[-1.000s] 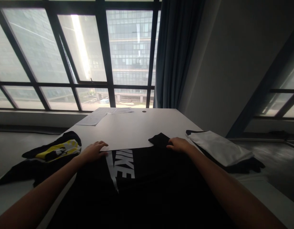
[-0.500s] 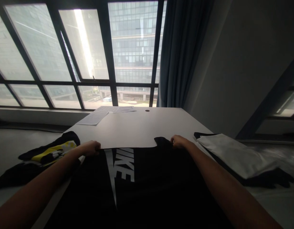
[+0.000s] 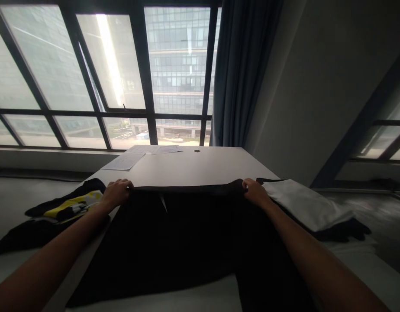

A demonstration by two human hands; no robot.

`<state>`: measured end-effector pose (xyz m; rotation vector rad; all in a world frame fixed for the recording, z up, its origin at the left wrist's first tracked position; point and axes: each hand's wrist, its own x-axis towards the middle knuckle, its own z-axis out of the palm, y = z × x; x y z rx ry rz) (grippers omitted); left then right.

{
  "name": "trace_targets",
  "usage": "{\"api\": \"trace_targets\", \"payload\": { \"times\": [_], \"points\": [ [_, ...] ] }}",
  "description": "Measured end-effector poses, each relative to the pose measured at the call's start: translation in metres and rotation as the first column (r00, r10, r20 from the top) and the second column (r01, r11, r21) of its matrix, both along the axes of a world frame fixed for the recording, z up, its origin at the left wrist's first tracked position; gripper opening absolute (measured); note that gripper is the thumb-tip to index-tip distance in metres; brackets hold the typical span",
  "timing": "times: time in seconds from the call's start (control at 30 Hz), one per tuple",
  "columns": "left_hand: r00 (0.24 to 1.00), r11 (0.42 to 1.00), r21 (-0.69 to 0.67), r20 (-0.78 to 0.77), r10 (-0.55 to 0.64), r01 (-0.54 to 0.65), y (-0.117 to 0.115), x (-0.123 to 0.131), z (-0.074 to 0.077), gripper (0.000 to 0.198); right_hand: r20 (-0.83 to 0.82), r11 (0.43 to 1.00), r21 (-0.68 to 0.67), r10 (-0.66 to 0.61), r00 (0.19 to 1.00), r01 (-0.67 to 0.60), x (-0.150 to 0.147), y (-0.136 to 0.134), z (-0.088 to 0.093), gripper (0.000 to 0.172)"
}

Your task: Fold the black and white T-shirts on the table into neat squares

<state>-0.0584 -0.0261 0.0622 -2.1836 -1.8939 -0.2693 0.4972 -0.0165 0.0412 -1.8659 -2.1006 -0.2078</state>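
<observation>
A black garment (image 3: 180, 238) is stretched between my two hands over the white table. Its far edge is held up in a nearly straight line. Only a thin white sliver of its print shows now, and I cannot tell whether it is a shirt or trousers. My left hand (image 3: 118, 191) pinches the far left corner, its fingers closed on the cloth. At the far right corner, my right hand (image 3: 254, 193) grips a bunched bit of the same edge. A lower flap of the garment slants across the near side, with the pale table top showing below it.
Left of my left arm lies a black and yellow garment (image 3: 73, 206). On the right sit folded white cloth (image 3: 308, 203) and dark cloth. Papers (image 3: 125, 161) lie on the table's (image 3: 200, 167) far left. Behind are windows and a blue curtain (image 3: 243, 73).
Both hands have raised the garment's far edge a little, and the right hand moved slightly outward. The large white NIKE lettering has gone out of sight. The near hem has come into view.
</observation>
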Motion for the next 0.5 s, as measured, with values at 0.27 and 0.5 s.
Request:
{"api": "trace_targets", "payload": {
  "times": [0.27, 0.5],
  "points": [
    [0.992, 0.989, -0.078, 0.013, -0.128, 0.128, -0.029, 0.006, -0.004, 0.023, 0.072, 0.957, -0.215, 0.213, 0.974, -0.194, -0.010, -0.035, -0.007, 0.071],
    [0.994, 0.989, -0.100, 0.013, -0.109, 0.109, -0.044, 0.001, 0.002, 0.025, 0.159, 0.978, -0.147, 0.171, 0.972, -0.148, -0.023, -0.042, 0.005, 0.039]
  ]
}}
